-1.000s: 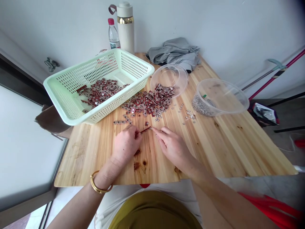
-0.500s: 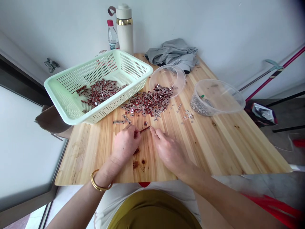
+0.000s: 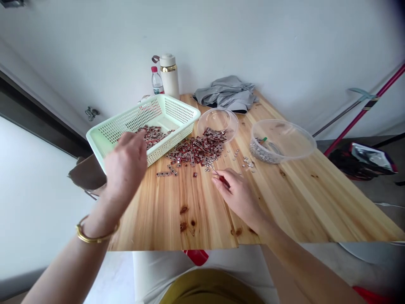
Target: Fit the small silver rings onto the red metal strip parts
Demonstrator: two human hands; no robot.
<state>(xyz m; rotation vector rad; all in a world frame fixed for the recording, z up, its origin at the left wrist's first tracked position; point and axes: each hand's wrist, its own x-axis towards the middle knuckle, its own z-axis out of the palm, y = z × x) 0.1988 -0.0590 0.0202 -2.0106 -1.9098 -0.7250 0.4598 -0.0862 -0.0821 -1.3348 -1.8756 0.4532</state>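
My left hand (image 3: 126, 162) is raised over the near rim of a pale green plastic basket (image 3: 104, 137), back to the camera. Its fingers are loosely stretched toward the red-brown metal strips in the basket (image 3: 153, 133), and I see nothing in them. My right hand (image 3: 237, 194) rests on the wooden table (image 3: 300, 202), pinched on a thin red-handled tool (image 3: 219, 175) whose tip points at the loose pile of red-brown strips (image 3: 196, 150). A few single strips (image 3: 164, 173) lie left of the tool.
A tipped clear bowl (image 3: 218, 120) sits behind the pile. A second clear bowl (image 3: 284, 139) holds small silver pieces, and some (image 3: 248, 160) lie scattered beside it. A white flask (image 3: 169, 76), a water bottle (image 3: 157, 80) and a grey cloth (image 3: 226, 95) stand at the back.
My left hand has left the table and swung up and left to the basket; the strip it held no longer shows. My right hand shifted slightly right. The view has pulled back.
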